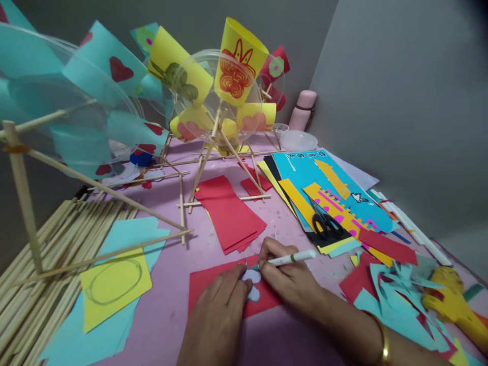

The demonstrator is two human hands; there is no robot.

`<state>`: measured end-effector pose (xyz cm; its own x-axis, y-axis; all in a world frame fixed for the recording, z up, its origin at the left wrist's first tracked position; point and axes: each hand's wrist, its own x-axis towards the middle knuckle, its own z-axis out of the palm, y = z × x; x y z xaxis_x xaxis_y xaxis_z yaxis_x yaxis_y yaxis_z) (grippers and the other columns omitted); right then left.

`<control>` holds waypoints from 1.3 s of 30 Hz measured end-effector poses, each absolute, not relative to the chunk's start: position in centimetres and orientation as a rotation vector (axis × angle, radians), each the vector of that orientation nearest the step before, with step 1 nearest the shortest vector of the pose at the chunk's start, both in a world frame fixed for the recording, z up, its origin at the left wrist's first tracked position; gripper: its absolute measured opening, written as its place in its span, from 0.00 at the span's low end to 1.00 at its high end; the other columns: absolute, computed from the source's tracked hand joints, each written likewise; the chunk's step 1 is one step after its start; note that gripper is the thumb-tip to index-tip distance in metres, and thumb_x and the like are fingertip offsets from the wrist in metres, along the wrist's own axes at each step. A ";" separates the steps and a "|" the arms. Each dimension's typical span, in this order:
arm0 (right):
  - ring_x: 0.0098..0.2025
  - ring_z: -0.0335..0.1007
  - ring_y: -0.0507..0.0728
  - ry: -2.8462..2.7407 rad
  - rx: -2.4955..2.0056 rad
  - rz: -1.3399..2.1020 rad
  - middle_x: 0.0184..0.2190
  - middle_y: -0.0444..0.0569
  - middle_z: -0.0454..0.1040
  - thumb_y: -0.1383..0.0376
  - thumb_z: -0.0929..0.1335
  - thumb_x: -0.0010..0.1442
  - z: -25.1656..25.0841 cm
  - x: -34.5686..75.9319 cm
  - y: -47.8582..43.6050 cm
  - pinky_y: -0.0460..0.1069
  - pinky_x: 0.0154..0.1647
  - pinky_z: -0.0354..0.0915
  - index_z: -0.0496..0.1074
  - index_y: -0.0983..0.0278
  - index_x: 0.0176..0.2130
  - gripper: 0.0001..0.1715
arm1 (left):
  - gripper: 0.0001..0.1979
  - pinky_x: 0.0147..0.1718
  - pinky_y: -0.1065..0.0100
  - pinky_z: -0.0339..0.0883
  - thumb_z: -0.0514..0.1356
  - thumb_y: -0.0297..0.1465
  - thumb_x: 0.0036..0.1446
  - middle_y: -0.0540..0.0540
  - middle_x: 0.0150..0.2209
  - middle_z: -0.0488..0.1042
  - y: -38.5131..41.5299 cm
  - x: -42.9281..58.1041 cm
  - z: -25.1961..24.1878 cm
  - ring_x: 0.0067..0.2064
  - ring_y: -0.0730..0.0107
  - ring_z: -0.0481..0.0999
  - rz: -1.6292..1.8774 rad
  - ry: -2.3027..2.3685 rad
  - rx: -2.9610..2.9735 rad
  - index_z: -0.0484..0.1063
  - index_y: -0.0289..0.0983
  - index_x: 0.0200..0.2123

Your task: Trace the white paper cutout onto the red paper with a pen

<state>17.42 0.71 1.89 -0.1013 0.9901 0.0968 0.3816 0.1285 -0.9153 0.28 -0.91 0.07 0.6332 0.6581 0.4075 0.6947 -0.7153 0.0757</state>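
Note:
On the pink table in front of me lies a red paper sheet [202, 284] with a pale flower-shaped cutout [253, 284] on it. My left hand [223, 300] lies over the sheet, fingers stretched out, the fingertips resting at the cutout's left edge and covering part of it. Between the closed fingers of my right hand [284, 272] is a white felt-tip pen [293, 258] with a green band. Its tip points toward the cutout's upper edge and is partly hidden by the fingers. Just beyond the sheet is a stack of red paper strips [231, 213].
Stick-framed wheels with yellow paper cups [242, 61] and blue paper cups [104, 61] stand ahead and left. Wooden sticks [49, 244] and a yellow square [116, 287] lie left. Right are black-handled scissors [328, 226], coloured sheets [301, 168] and paper scraps [400, 300].

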 end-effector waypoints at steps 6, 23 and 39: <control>0.21 0.52 0.50 -1.533 -1.348 0.993 0.17 0.37 0.57 0.69 0.60 0.49 2.0 17.4 0.8 0.45 0.23 0.50 0.58 0.60 0.23 0.05 | 0.14 0.32 0.55 0.78 0.44 0.21 0.60 0.35 0.43 0.79 -0.9 0.3 -0.1 0.40 0.56 0.80 -0.647 -1.144 -2.755 0.66 0.33 0.43; 0.20 0.54 0.49 -1.683 -1.274 0.972 0.18 0.37 0.60 0.71 0.60 0.51 1.7 17.4 0.7 0.44 0.24 0.51 0.59 0.60 0.26 0.06 | 0.17 0.30 0.56 0.78 0.43 0.17 0.55 0.34 0.41 0.79 -0.7 0.5 0.4 0.38 0.56 0.81 -0.688 -1.116 -2.741 0.68 0.33 0.41; 0.19 0.52 0.50 -1.611 -1.369 0.953 0.15 0.36 0.55 0.69 0.59 0.48 1.8 17.3 0.8 0.45 0.22 0.49 0.57 0.60 0.23 0.05 | 0.15 0.31 0.56 0.78 0.43 0.19 0.58 0.35 0.43 0.79 -0.9 0.4 0.1 0.39 0.56 0.81 -0.658 -1.131 -2.730 0.67 0.33 0.42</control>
<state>17.32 0.84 1.76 -0.0948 0.9903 0.1019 0.3881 0.1310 -0.9123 0.37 -0.88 0.10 0.6277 0.6470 0.4330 0.6963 -0.7153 0.0594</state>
